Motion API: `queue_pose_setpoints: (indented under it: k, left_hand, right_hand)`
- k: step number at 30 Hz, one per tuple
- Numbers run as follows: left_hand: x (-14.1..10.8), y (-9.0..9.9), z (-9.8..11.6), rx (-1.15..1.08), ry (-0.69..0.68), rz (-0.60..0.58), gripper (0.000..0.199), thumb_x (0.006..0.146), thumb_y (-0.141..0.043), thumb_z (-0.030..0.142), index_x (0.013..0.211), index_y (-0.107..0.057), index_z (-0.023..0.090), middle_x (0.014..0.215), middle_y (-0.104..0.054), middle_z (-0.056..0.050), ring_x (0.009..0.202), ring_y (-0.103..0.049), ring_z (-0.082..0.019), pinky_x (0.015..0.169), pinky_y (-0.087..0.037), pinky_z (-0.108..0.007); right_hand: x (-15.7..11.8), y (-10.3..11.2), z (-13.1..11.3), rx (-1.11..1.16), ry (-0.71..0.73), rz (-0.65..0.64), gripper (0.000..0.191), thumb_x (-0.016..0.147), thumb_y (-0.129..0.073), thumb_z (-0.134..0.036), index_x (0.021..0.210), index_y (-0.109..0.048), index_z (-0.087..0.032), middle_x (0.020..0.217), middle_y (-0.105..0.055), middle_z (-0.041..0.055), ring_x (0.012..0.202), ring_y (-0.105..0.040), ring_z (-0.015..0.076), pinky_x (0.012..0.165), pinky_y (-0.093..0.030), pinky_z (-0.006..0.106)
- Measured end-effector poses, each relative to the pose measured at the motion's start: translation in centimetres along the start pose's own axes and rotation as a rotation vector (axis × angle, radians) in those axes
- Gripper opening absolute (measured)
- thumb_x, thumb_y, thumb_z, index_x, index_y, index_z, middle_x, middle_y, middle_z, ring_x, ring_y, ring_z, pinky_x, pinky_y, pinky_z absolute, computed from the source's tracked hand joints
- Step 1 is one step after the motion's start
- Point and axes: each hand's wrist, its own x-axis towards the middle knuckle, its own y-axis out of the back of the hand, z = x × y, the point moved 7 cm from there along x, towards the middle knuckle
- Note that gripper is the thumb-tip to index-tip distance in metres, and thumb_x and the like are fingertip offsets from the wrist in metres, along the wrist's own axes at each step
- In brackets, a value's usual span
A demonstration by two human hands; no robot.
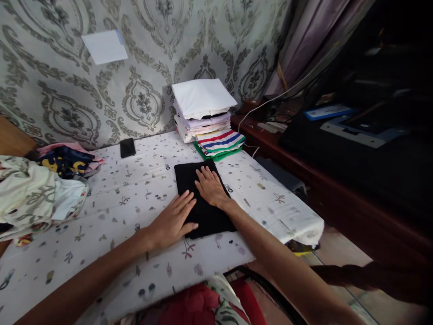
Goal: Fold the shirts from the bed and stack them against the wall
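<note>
Resting my left hand (173,220) and right hand (212,188), both loosely spread, on a folded black cloth (208,220) near the front edge of the table (111,198), I face stacked clothes (204,106) by its far right corner.

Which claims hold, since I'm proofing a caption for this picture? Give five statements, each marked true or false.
1. The left hand and right hand both touch the folded black cloth. True.
2. The phone lies to the right of the folded black cloth. False: it lies to the left.
3. A white folded piece tops the cloth stack. True.
4. The striped cloth lies on top of the white folded piece. False: it lies lower, at the cloth stack's front right.
5. Crumpled clothes lie at the left. True.
</note>
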Motion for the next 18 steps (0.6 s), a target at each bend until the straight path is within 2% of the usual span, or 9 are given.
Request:
queue_pose_setpoints:
  k: [3, 6, 8, 11, 15, 18]
  left_hand:
    - [-3.3, 0.7, 1.5, 0.015, 0.011, 0.083, 0.059, 0.097, -0.050, 0.054, 0.144, -0.042, 0.019, 0.154, -0.045, -0.017, 0.144, -0.041, -0.029, 0.114, -0.039, -0.046]
    - [-4.5, 1.2, 1.8, 0.127, 0.172, 0.147, 0.039, 0.092, -0.060, 0.047, 0.117, -0.057, 0.018, 0.119, -0.065, -0.016, 0.113, -0.061, -0.033, 0.094, -0.050, -0.048]
    - [-4.3, 1.0, 2.2, 0.232, 0.251, 0.100, 0.022, 0.091, -0.061, 0.038, 0.101, -0.060, 0.019, 0.100, -0.068, -0.013, 0.098, -0.064, -0.032, 0.086, -0.051, -0.048]
    - [-3.2, 0.6, 3.0, 0.341, 0.307, -0.018, 0.013, 0.090, -0.060, 0.029, 0.095, -0.064, 0.018, 0.091, -0.070, -0.013, 0.092, -0.066, -0.033, 0.083, -0.051, -0.047]
    - [-2.8, -0.1, 4.0, 0.357, 0.361, -0.134, 0.016, 0.092, -0.053, 0.022, 0.091, -0.068, 0.015, 0.083, -0.072, -0.014, 0.079, -0.069, -0.030, 0.071, -0.051, -0.041]
    - [-3.3, -0.8, 5.3, 0.384, 0.306, -0.188, 0.018, 0.089, -0.051, 0.011, 0.085, -0.068, 0.013, 0.081, -0.071, -0.015, 0.079, -0.069, -0.029, 0.070, -0.050, -0.039]
  right_hand:
    - [0.9, 0.7, -0.4, 0.020, 0.014, -0.027, 0.057, 0.100, -0.040, -0.038, 0.152, -0.043, -0.013, 0.163, -0.033, 0.0159, 0.153, -0.022, 0.0317, 0.123, -0.020, 0.052]
    - [2.6, 1.3, -2.5, 0.024, 0.108, -0.048, 0.055, 0.100, -0.042, -0.038, 0.149, -0.047, -0.013, 0.163, -0.033, 0.0162, 0.153, -0.022, 0.0323, 0.122, -0.020, 0.053]
    - [3.9, 1.1, -4.3, 0.021, 0.197, -0.091, 0.053, 0.101, -0.042, -0.037, 0.148, -0.048, -0.013, 0.163, -0.031, 0.0160, 0.153, -0.021, 0.0315, 0.122, -0.020, 0.052]
    - [5.2, 0.2, -6.1, 0.003, 0.270, -0.153, 0.051, 0.103, -0.040, -0.038, 0.149, -0.047, -0.017, 0.163, -0.033, 0.0132, 0.153, -0.022, 0.0303, 0.122, -0.018, 0.053]
    - [5.9, -0.8, -6.1, -0.048, 0.278, -0.130, 0.051, 0.105, -0.033, -0.040, 0.151, -0.045, -0.021, 0.161, -0.039, 0.0113, 0.152, -0.027, 0.0291, 0.122, -0.017, 0.053]
    - [5.9, -1.1, -5.8, -0.078, 0.295, -0.069, 0.050, 0.105, -0.031, -0.038, 0.150, -0.047, -0.022, 0.159, -0.042, 0.0105, 0.150, -0.030, 0.0284, 0.121, -0.020, 0.052]
